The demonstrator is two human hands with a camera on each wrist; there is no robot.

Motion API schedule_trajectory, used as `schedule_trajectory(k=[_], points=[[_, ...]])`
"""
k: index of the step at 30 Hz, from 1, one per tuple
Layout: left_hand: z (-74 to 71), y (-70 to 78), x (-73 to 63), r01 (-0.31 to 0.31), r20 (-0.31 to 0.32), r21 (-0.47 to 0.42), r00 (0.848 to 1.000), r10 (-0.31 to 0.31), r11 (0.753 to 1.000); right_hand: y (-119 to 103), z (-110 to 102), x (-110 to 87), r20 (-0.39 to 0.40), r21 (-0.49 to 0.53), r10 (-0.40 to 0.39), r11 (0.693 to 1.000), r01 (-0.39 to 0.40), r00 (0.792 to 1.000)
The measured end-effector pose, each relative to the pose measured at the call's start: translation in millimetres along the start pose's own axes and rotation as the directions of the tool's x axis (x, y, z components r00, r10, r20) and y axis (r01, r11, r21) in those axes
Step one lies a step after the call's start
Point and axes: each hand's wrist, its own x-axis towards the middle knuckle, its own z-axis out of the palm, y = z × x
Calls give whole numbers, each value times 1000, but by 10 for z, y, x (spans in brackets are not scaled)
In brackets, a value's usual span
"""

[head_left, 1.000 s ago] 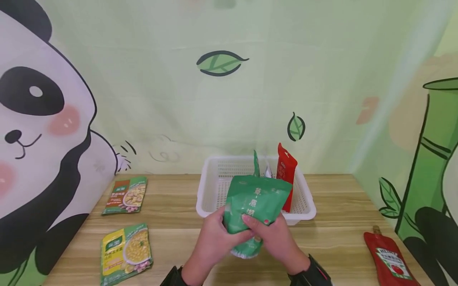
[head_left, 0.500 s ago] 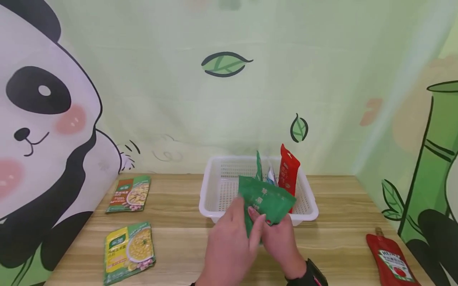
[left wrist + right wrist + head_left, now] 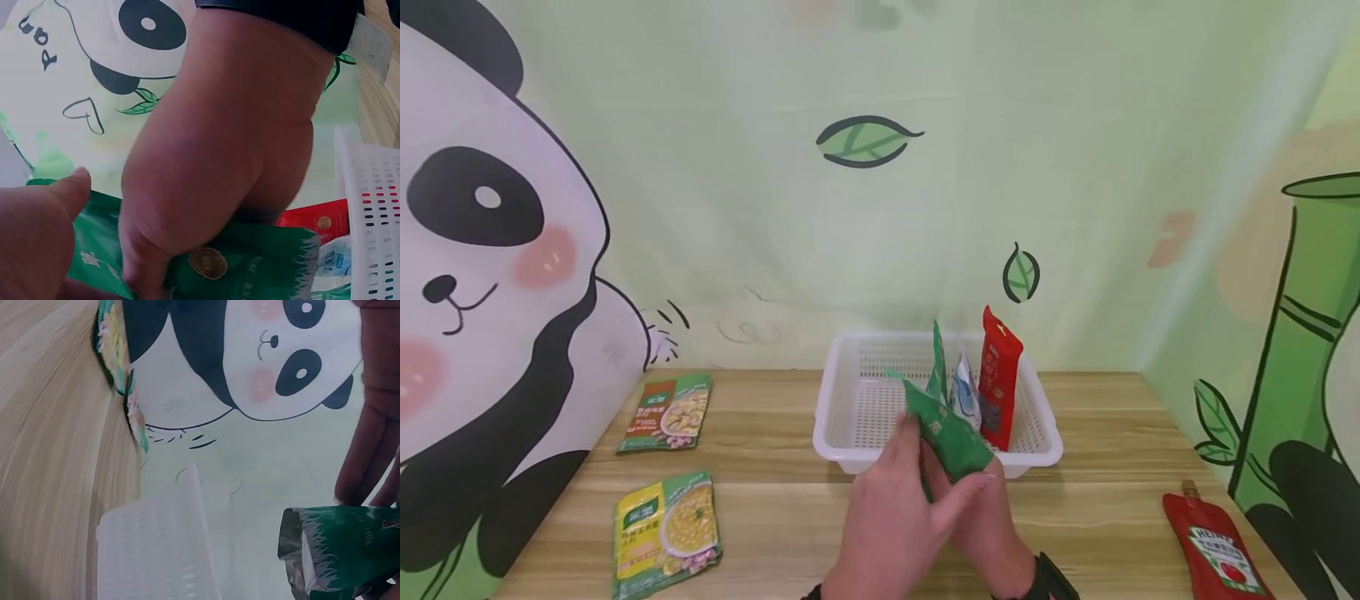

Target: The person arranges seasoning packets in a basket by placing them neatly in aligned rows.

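Observation:
In front of the basket, both hands hold a green pouch point(image 3: 955, 442), tilted with its wide end up and to the right. My left hand point(image 3: 891, 517) has its fingers against the pouch's left side, its thumb crossing in front of the right hand. My right hand point(image 3: 996, 529) grips the pouch from the right, partly hidden behind the left. The left wrist view shows the right hand point(image 3: 200, 175) over the green pouch point(image 3: 250, 259), the left thumb at its other end. One crimped silvery end of the pouch point(image 3: 331, 550) shows in the right wrist view.
Behind the hands stands a white plastic basket point(image 3: 838, 417) holding a red packet point(image 3: 1000, 379), a white-and-blue packet point(image 3: 965, 392) and a green packet point(image 3: 937, 362) upright. Left on the table lie two soup packets point(image 3: 670, 412), point(image 3: 666, 533); at right, a red ketchup pouch point(image 3: 1217, 546).
The pouch has turned from facing me nearly flat to a slanted, edge-on position. My left hand has shifted up and over to the right, covering more of the pouch and the right hand.

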Motion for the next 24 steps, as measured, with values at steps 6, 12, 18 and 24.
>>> schedule_trajectory(k=[6, 12, 18, 24], points=[[-9, -58, 32, 15, -15, -18, 1000, -15, 1000, 62, -53, 39, 94, 9, -220, 975, 221, 971], [-69, -106, 77, 50, -2, -40, 999, -51, 998, 102, -134, 35, 220, 31, -226, 974, 225, 949], [-133, -128, 89, 168, 20, -62, 986, -167, 984, 127, -162, -4, 334, 132, -130, 987, 90, 934], [-131, -160, 76, 135, -55, -81, 989, -140, 988, 135, -141, -37, 348, 199, -138, 977, 71, 927]])
